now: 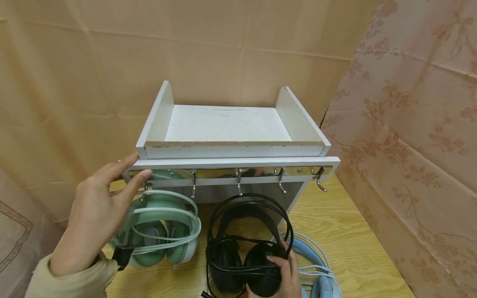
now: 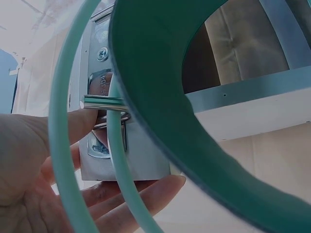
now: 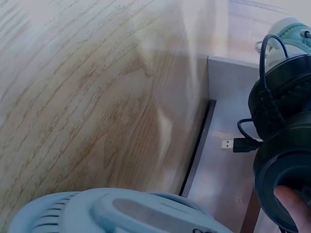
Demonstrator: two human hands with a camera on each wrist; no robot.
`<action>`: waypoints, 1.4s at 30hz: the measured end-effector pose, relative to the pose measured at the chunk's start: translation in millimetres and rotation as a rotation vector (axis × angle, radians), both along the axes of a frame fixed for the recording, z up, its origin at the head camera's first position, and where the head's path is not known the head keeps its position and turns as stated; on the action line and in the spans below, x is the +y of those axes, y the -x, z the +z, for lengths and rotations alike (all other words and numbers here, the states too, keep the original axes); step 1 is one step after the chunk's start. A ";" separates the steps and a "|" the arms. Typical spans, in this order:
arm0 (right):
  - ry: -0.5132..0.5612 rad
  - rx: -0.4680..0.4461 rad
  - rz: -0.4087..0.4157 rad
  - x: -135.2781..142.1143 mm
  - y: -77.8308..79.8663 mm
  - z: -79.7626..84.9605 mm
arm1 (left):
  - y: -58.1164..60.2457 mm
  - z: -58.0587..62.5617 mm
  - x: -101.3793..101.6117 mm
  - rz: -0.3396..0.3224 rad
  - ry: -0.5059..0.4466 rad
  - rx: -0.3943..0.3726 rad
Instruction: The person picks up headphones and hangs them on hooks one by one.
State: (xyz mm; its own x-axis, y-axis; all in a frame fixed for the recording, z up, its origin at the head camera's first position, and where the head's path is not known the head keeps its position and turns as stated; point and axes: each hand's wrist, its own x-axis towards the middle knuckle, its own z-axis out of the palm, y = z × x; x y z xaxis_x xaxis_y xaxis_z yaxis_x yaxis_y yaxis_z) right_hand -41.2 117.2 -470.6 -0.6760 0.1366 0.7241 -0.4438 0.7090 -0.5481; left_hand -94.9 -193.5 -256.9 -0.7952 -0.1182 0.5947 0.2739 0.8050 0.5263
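My left hand (image 1: pixel 97 203) grips the left end of the hook rail (image 1: pixel 218 174) on a white shelf, its thumb in front and fingers behind. Beneath it, green headphones (image 1: pixel 179 242) with a pale green cable hang at the leftmost hook (image 2: pixel 103 102); their headband (image 2: pixel 146 73) fills much of the left wrist view. In my right hand (image 1: pixel 290 269) are black headphones (image 1: pixel 225 258), gripped by an ear cup, below the middle hooks. Their black cable is looped around them, and a USB plug (image 3: pixel 228 144) dangles in the right wrist view.
Light blue headphones (image 1: pixel 324 285) lie on the wooden table (image 1: pixel 354 248) at the right, beside the black pair. Several metal hooks (image 1: pixel 282 182) project from the rail. Beige cloth (image 1: pixel 223 49) hangs behind, and a patterned pink cloth (image 1: pixel 421 136) borders the right side.
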 end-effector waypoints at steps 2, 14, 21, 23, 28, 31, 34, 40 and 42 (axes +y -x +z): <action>0.011 0.017 0.011 0.2 0.5 -0.4 | -0.1 0.2 0.6 -0.008 -0.012 0.002; 0.117 0.075 0.018 -7.6 -0.1 2.1 | 0.4 -0.5 1.5 0.007 -0.007 0.007; 0.113 0.038 -0.009 -8.6 -2.4 6.6 | 0.3 -0.7 1.3 -0.008 -0.015 0.012; 0.111 0.034 -0.008 -8.6 -3.3 8.0 | 0.2 -0.5 1.3 -0.015 -0.019 0.011; 0.129 0.029 0.006 -9.4 -5.6 11.4 | 0.5 0.1 0.7 -0.009 -0.018 0.005; 0.154 0.034 0.005 -11.4 -6.0 13.2 | 1.0 0.2 0.0 -0.007 -0.017 0.002; 0.166 0.048 0.005 -12.7 -5.5 14.7 | 1.1 0.4 -0.5 -0.007 -0.019 -0.003; 0.182 0.077 0.009 -12.9 -5.3 17.5 | 0.7 0.5 -0.5 0.004 -0.012 -0.010; 0.205 0.096 0.006 -14.2 -4.7 18.5 | 0.8 0.2 -0.8 0.002 -0.014 -0.008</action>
